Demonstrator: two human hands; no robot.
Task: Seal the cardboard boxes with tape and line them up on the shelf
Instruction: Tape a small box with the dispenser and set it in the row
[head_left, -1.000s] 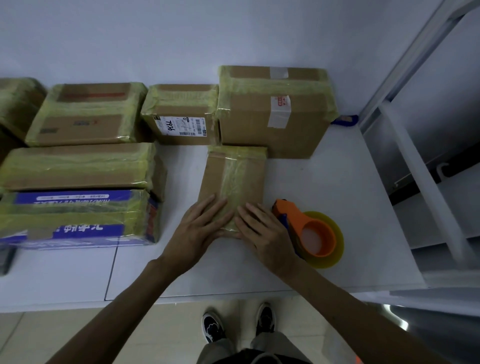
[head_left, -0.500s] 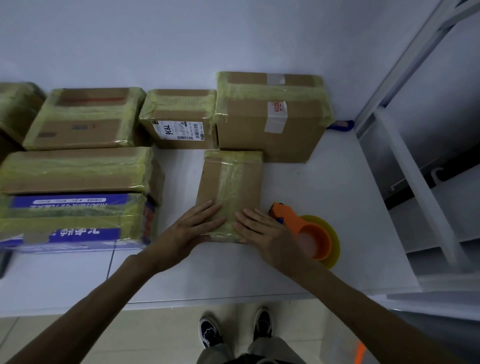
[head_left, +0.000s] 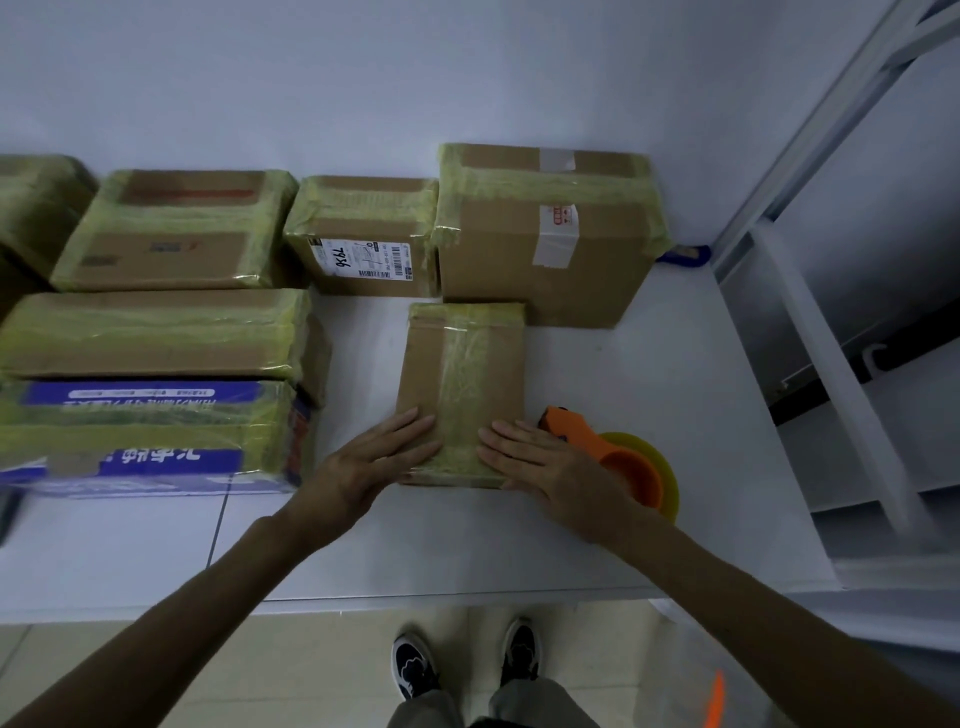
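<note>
Tape runs down the small cardboard box, which lies on the white surface before the large taped box. My left hand and right hand press its near end, fingers straight and close together. Sealing looks finished, I judge; next comes gripping both sides and lifting it into line.

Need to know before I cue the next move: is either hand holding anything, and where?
Nothing is gripped. The left hand and right hand press flat, fingers straight, on the near end of the small taped box.
</note>
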